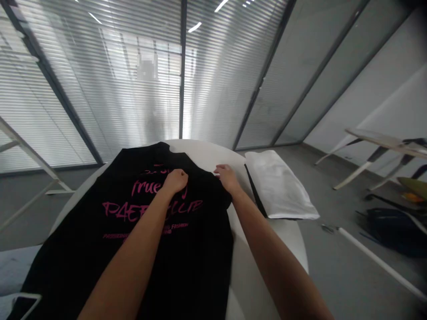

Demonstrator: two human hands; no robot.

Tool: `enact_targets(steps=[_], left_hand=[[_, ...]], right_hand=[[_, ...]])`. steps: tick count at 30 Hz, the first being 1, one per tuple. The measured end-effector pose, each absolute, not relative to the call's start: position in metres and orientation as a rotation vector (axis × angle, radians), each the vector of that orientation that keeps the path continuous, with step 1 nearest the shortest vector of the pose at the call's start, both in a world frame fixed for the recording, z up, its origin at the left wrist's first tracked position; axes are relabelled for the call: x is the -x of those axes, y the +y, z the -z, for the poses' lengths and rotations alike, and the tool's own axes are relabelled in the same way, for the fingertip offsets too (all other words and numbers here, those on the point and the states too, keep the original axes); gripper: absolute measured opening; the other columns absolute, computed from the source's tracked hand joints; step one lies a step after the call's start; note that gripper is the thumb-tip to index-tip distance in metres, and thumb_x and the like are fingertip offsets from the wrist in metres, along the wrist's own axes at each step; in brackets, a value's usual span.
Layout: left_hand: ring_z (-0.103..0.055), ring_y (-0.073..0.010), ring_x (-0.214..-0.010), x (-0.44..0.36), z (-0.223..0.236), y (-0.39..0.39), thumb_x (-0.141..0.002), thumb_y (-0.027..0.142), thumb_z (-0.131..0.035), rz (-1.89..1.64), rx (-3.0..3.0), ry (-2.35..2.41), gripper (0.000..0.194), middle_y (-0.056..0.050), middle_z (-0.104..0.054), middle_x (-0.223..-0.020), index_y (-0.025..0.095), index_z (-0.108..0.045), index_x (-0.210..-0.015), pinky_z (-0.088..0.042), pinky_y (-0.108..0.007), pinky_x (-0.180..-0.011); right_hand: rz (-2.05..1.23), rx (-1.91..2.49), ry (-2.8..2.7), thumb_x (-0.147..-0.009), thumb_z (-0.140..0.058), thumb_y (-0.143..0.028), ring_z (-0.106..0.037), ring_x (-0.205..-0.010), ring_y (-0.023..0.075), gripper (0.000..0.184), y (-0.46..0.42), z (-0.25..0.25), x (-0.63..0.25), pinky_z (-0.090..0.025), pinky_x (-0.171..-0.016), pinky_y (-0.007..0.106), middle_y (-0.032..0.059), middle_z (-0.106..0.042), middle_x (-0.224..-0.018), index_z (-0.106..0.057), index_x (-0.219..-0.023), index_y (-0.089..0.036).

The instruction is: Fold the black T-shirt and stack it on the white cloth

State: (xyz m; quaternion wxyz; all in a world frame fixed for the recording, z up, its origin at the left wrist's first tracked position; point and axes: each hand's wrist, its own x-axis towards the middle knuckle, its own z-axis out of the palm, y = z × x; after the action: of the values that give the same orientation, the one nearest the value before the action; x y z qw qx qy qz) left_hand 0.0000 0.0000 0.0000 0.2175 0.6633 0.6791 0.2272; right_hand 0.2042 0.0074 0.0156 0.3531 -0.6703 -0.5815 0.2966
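Note:
A black T-shirt (187, 249) with pink lettering lies spread on a round white table (273, 240). My left hand (175, 180) rests on the upper chest of the shirt with its fingers curled into a fist, pinching the cloth. My right hand (227, 174) lies at the shirt's right shoulder edge, fingers bent down onto the fabric, gripping it. Both forearms reach across the shirt from the near side.
A folded white garment (278, 184) over a dark one lies at the table's right edge. A phone (25, 304) shows at the bottom left. Glass walls with blinds stand behind. Another table (383, 142), a dark bag (393, 226) and a white rod (376, 260) are on the right.

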Motion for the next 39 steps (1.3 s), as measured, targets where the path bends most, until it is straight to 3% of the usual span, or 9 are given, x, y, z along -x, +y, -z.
enact_targets(steps=[4,9,13,17,19,24,28,31,39], left_hand=[[-0.061,-0.0240,-0.104,-0.007,0.016,-0.001,-0.085,0.028,-0.045,-0.678,-1.882,1.876,0.034,-0.007,-0.070,-0.109,0.021,-0.071,-0.105,-0.044,-0.035,-0.091],[-0.046,-0.0311,-0.123,-0.016,0.027,-0.009,-0.086,0.025,-0.045,-0.651,-2.077,1.844,0.050,0.000,-0.059,-0.135,0.036,-0.055,-0.134,-0.032,-0.053,-0.104],[-0.049,-0.0265,-0.122,-0.011,0.028,-0.006,-0.085,0.018,-0.042,-0.670,-2.022,1.765,0.053,0.001,-0.059,-0.134,0.033,-0.056,-0.133,-0.033,-0.046,-0.107],[-0.057,-0.0170,-0.115,-0.003,0.026,-0.005,-0.083,0.013,-0.039,-0.821,-1.948,1.655,0.050,-0.005,-0.063,-0.128,0.018,-0.059,-0.129,-0.039,-0.029,-0.103],[-0.058,-0.0162,-0.113,0.003,0.024,-0.010,-0.084,0.014,-0.040,-0.830,-2.011,1.673,0.047,-0.006,-0.064,-0.125,0.016,-0.061,-0.126,-0.040,-0.027,-0.101],[-0.054,-0.0283,-0.115,0.049,0.019,-0.042,-0.088,0.035,-0.043,-0.521,-2.152,2.124,0.043,-0.010,-0.061,-0.124,0.024,-0.061,-0.125,-0.040,-0.043,-0.100],[-0.038,-0.0328,-0.133,0.104,0.025,-0.075,-0.091,0.047,-0.037,-0.400,-2.168,2.407,0.057,-0.015,-0.041,-0.146,0.022,-0.046,-0.141,-0.027,-0.048,-0.109],[-0.030,-0.0345,-0.139,0.127,0.033,-0.099,-0.091,0.053,-0.032,-0.204,-2.067,2.429,0.061,-0.014,-0.036,-0.151,0.026,-0.040,-0.146,-0.021,-0.052,-0.111],[-0.013,-0.0374,-0.145,0.095,0.042,-0.146,-0.088,0.059,-0.028,-0.098,-2.040,2.361,0.075,-0.018,-0.021,-0.158,0.021,-0.024,-0.153,-0.012,-0.059,-0.112]], right_hand=[[-0.367,1.702,-1.714,-0.076,-0.055,-0.025,-0.059,-0.103,0.0203,0.030,-0.018,-0.029,-0.187,-0.043,-0.093,0.032,0.0084,-0.062,-0.114,-0.065,-0.104,-0.020],[-0.059,1.745,-2.114,-0.088,-0.043,-0.023,-0.059,-0.102,0.0231,0.025,-0.047,-0.039,-0.161,-0.041,-0.092,0.035,0.0100,-0.067,-0.102,-0.066,-0.096,-0.019],[-0.094,1.933,-2.367,-0.089,-0.044,-0.030,-0.060,-0.097,0.0303,0.031,-0.070,-0.013,-0.137,-0.044,-0.084,0.041,0.0191,-0.065,-0.103,-0.066,-0.102,-0.011],[0.104,1.842,-2.313,-0.094,-0.037,-0.040,-0.050,-0.114,0.0329,0.043,-0.091,0.016,-0.132,-0.039,-0.093,0.049,0.0187,-0.056,-0.123,-0.056,-0.123,-0.016],[0.094,1.844,-2.278,-0.095,-0.032,-0.050,-0.043,-0.124,0.0338,0.054,-0.096,0.024,-0.139,-0.034,-0.098,0.052,0.0184,-0.049,-0.135,-0.047,-0.136,-0.019],[0.003,1.834,-2.338,-0.095,-0.024,-0.059,-0.021,-0.141,0.0335,0.063,-0.102,0.031,-0.164,-0.020,-0.108,0.058,0.0131,-0.029,-0.154,-0.031,-0.149,-0.026],[-0.015,1.860,-2.360,-0.096,-0.024,-0.055,-0.022,-0.141,0.0327,0.060,-0.113,0.029,-0.178,-0.020,-0.108,0.059,0.0103,-0.028,-0.155,-0.031,-0.149,-0.029],[-0.015,1.905,-2.382,-0.096,-0.028,-0.048,-0.023,-0.141,0.0330,0.057,-0.127,0.026,-0.185,-0.022,-0.107,0.060,0.0094,-0.028,-0.156,-0.030,-0.149,-0.031],[-0.100,2.187,-2.404,-0.091,-0.036,-0.040,-0.023,-0.139,0.0419,0.062,-0.135,0.010,-0.194,-0.022,-0.094,0.077,0.0099,-0.022,-0.158,-0.024,-0.151,-0.035]])
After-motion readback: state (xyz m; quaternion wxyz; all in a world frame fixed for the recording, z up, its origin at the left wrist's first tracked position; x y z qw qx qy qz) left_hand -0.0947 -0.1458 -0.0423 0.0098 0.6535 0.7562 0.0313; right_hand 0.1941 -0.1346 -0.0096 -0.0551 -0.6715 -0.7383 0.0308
